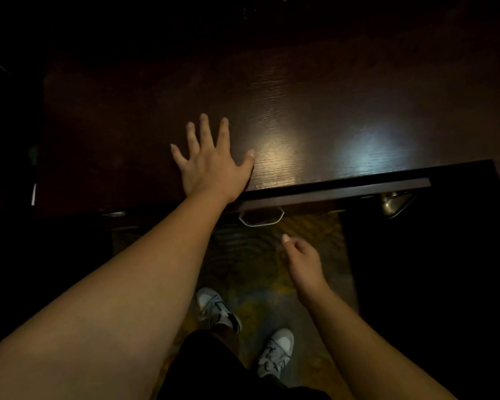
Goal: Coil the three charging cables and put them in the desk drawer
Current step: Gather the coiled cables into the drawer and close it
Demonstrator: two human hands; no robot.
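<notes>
Nearest, two grey-and-white shoes (pixel 217 310) stand on a patterned carpet (pixel 243 255), with bare forearms reaching forward above them. The right hand (pixel 302 259) hangs loosely curled and empty in the air, just below and to the right of the metal handle (pixel 261 217), not touching it. That handle sits on the drawer (pixel 338 193), whose front stands out only a little from the desk edge; whether it is shut or a crack open I cannot tell. Further on, the left hand (pixel 211 161) lies flat, fingers spread, on the dark wooden tabletop (pixel 315 111), holding nothing.

No charging cables show anywhere: the tabletop is bare where the light reaches it and its far part is too dark to read. My guess is the cables already lie inside and the closing of the drawer is the step in hand. The next move likely calls for checking the front is flush, the left palm bracing the desk
</notes>
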